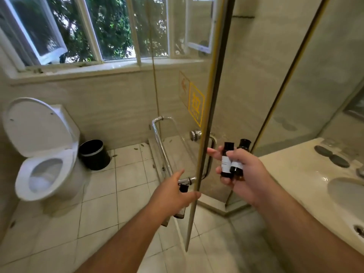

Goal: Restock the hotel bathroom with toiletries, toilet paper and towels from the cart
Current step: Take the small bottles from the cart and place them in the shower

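Gripping 2 bottles [231, 164], right hand [246, 174] fingers curled round them, left hand [173, 194] at glass door [205, 123], grasp unclear.

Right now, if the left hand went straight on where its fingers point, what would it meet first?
Probably the chrome door handle, at its lower mount on the glass shower door; depth is unclear.

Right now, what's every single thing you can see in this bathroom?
toilet: one, white, left, lid up
bin: one, black, beside the toilet
window: one, white frame, back wall
shower door: one, clear glass, middle
door handle: one, chrome, on the shower door
sign: one, yellow, on the glass
sink counter: one, cream, right
bottles: two, dark with white labels, in the right hand
left hand: at the shower door's edge
right hand: holds both bottles
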